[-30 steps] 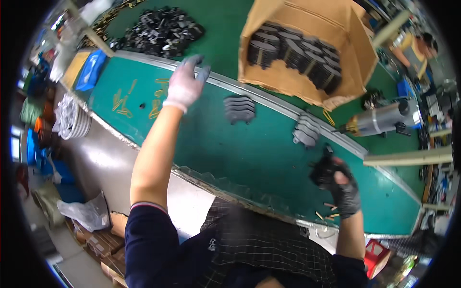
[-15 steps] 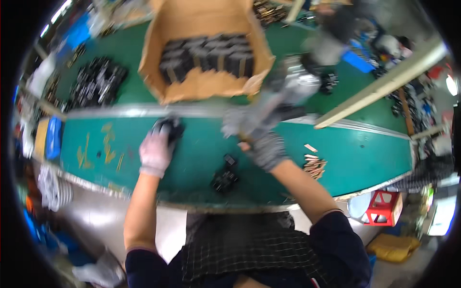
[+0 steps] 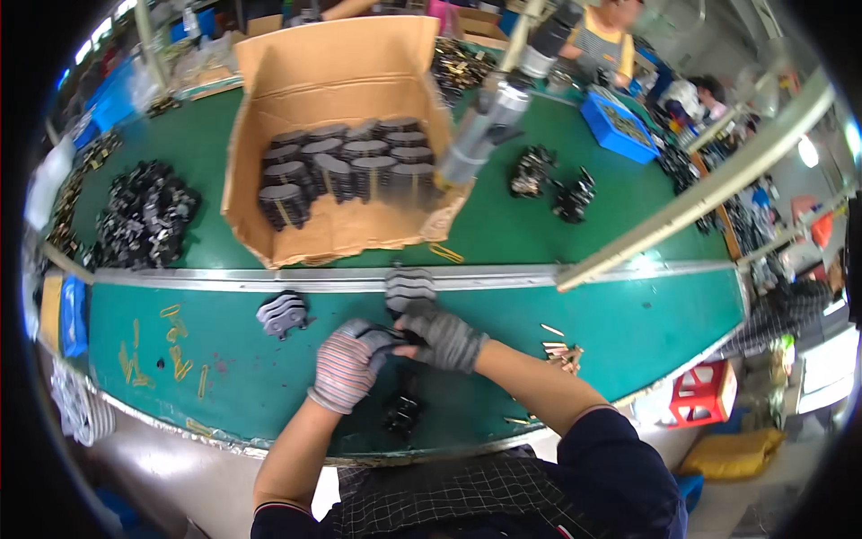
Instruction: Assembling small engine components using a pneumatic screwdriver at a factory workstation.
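My gloved left hand (image 3: pixel 346 364) and gloved right hand (image 3: pixel 444 340) meet over the middle of the green table. Their fingers close on a small black part (image 3: pixel 392 338), mostly hidden by the gloves. Just beyond my right hand, a grey wavy-edged stack (image 3: pixel 410 286) lies at the metal rail. Another grey wavy-edged stack (image 3: pixel 282 313) sits left of my hands. Near the front edge lie loose small black parts (image 3: pixel 403 411). A powered screwdriver (image 3: pixel 485 126) hangs tilted beside the carton, out of my hands.
Banded dark stacks fill part of an open carton (image 3: pixel 332 247) behind the rail (image 3: pixel 215 281). Yellow rubber bands (image 3: pixel 180 368) lie left, copper-coloured pins (image 3: pixel 564 355) right. Beyond are a heap of black parts (image 3: pixel 148 216), a blue bin (image 3: pixel 620 128), a slanting post (image 3: pixel 700 193) and another person (image 3: pixel 602 40).
My right hand has let go of the screwdriver, which has swung up and away. My left hand has left the dark piece at left and moved right, joining the right hand at the black part.
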Tool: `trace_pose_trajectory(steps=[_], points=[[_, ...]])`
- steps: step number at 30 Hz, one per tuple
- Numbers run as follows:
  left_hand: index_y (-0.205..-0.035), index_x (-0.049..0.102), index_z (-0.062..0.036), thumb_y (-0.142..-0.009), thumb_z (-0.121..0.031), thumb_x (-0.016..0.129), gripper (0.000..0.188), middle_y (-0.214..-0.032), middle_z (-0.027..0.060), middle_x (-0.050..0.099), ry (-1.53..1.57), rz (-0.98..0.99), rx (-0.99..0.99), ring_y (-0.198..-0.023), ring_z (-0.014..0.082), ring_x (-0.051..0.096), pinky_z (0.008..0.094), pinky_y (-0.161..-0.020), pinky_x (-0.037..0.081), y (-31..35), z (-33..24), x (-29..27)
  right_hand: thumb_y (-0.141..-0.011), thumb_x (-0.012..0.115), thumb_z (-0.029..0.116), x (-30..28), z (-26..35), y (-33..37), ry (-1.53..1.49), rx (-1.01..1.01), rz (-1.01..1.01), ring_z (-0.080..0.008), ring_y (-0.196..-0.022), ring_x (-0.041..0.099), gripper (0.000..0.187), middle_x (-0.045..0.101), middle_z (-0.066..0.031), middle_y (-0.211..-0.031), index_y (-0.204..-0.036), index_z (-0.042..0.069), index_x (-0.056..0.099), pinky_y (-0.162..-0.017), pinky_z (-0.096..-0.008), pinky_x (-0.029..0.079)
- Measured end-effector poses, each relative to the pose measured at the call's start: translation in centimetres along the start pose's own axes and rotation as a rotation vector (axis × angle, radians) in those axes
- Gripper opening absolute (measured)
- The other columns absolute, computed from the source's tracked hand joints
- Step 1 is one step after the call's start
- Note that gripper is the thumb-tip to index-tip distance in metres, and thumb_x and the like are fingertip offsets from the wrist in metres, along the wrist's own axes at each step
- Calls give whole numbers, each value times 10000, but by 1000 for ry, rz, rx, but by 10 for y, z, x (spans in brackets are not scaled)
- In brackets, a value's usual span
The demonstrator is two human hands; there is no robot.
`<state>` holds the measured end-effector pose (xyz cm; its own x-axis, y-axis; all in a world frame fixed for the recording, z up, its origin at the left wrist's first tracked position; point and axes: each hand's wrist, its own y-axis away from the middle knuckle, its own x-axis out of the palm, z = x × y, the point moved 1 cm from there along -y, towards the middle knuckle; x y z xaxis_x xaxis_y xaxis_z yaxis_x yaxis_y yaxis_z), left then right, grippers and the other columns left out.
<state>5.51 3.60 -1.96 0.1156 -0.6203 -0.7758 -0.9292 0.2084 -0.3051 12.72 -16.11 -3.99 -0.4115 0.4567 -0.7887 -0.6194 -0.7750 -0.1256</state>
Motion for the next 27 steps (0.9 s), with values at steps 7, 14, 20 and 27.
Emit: trace_pose_trajectory(steps=[7, 14, 20, 27], points=[[-1068, 619, -88, -688, -166, 762, 413, -1002, 121, 614, 176, -56, -72, -922, 327, 593, 411, -817, 481, 41, -50, -27, -841, 652, 393, -9, -4, 13, 106, 99, 112, -343, -954, 599, 377, 617, -151, -995, -1021, 63, 624, -832, -415, 486], [-1104, 588, -68, -678, -237, 780, 496, -1013, 135, 614, -55, 72, 4, -941, 336, 587, 432, -834, 474, 41, -23, 6, -770, 743, 368, -31, -14, 80, 4, 228, -400, -319, -782, 633, 346, 639, -123, -906, -932, 77, 648, -694, -401, 518], [-1104, 586, -64, -698, -226, 776, 476, -1023, 143, 615, -132, 14, -143, -932, 344, 589, 440, -826, 474, 36, -24, 18, -742, 775, 310, -28, 40, 116, -69, 69, -258, -285, -752, 634, 297, 644, -98, -898, -917, 99, 661, -664, -372, 521], [-1120, 587, -64, -745, -234, 738, 438, -998, 154, 626, -94, -259, -216, -937, 346, 591, 439, -795, 483, 78, -57, -13, -775, 735, 269, 9, 49, 103, 161, -169, -83, -259, -795, 615, 226, 627, -69, -937, -944, 137, 663, -683, -380, 508]])
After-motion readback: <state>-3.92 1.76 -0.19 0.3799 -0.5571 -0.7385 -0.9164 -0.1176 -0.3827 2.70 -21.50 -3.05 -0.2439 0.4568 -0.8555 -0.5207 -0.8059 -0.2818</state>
